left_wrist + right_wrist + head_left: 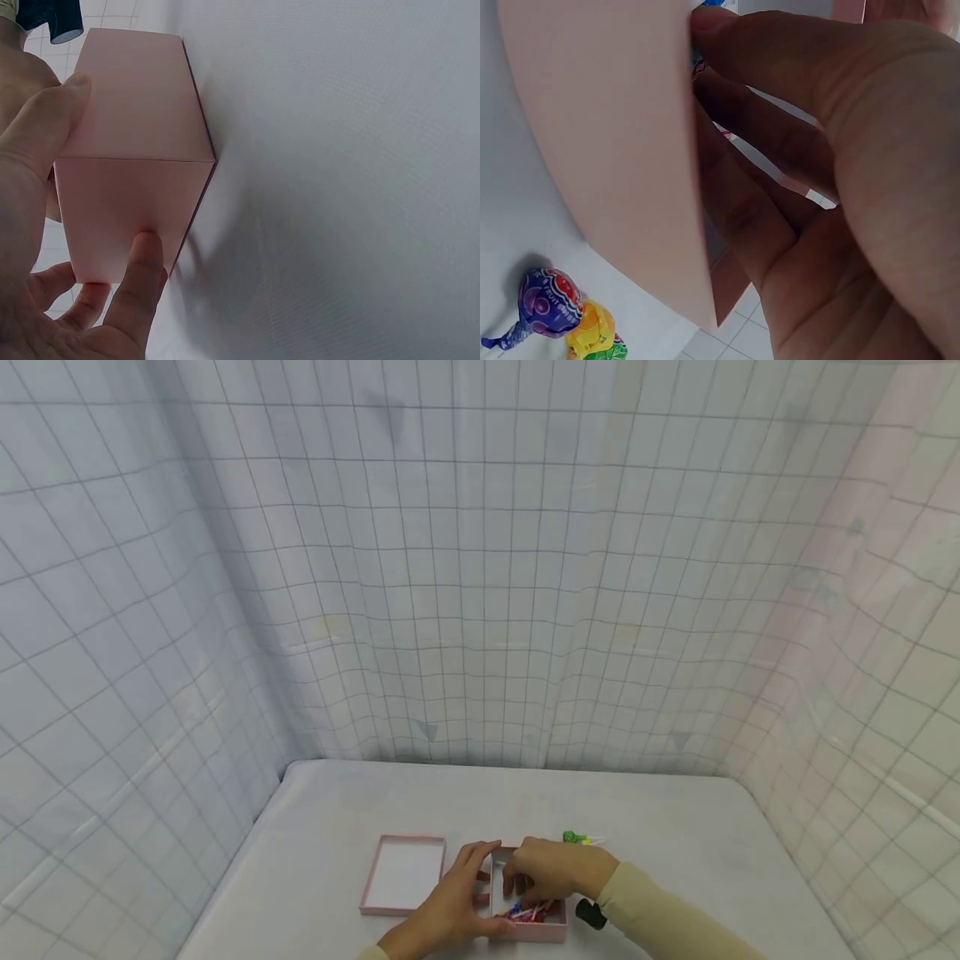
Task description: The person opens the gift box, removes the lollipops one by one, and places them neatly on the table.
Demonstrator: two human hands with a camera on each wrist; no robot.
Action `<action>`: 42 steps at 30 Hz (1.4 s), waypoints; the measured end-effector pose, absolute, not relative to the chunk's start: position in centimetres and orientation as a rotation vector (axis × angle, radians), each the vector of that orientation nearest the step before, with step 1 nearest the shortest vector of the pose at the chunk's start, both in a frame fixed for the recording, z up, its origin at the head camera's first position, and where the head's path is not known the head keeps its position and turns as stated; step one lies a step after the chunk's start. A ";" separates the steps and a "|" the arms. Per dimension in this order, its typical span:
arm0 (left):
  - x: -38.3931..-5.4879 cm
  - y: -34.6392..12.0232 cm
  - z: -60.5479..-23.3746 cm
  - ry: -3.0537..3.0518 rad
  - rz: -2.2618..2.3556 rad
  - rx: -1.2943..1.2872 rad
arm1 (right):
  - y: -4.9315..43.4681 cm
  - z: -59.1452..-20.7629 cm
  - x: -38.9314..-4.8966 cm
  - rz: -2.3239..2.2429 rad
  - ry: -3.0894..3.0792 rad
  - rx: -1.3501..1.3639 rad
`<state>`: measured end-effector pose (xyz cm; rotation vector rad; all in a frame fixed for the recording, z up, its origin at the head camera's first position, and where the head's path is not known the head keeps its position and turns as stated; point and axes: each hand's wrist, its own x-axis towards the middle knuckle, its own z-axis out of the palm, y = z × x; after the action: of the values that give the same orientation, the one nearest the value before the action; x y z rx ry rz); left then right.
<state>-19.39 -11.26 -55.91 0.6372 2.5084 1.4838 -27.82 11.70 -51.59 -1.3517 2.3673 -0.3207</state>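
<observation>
Currently, left hand (453, 902) grips the open, pink rectangular box (536, 933) on the white-covered table (675, 827), thumb against near wall, fingers spread along left wall. Right hand (551, 867) reaches inside, fingers bent, by brightly wrapped, white-stick lollipops (536, 912); cannot tell whether it pinches any. Shallow, pink-rimmed white lid (407, 872) lies left; purple-wrapped lollipop (551, 304) outside.
</observation>
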 end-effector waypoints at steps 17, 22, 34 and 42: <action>-19.4 -11.0 -55.6 2.544 1.466 0.654 | 12.9 -51.1 -27.9 -0.373 2.392 -1.344; -19.5 -11.2 -55.7 2.532 1.472 0.638 | 13.1 -50.7 -27.8 -0.404 2.396 -1.361; -19.5 -11.5 -56.2 2.508 1.467 0.596 | 14.1 -51.0 -27.7 -0.382 2.468 -1.427; -19.4 -11.5 -56.6 2.486 1.485 0.586 | 14.7 -50.5 -27.2 -0.419 2.509 -1.391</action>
<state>-19.39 -11.45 -56.64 0.5864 2.4857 1.4851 -27.19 14.67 -50.47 -1.3912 2.5086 -0.4188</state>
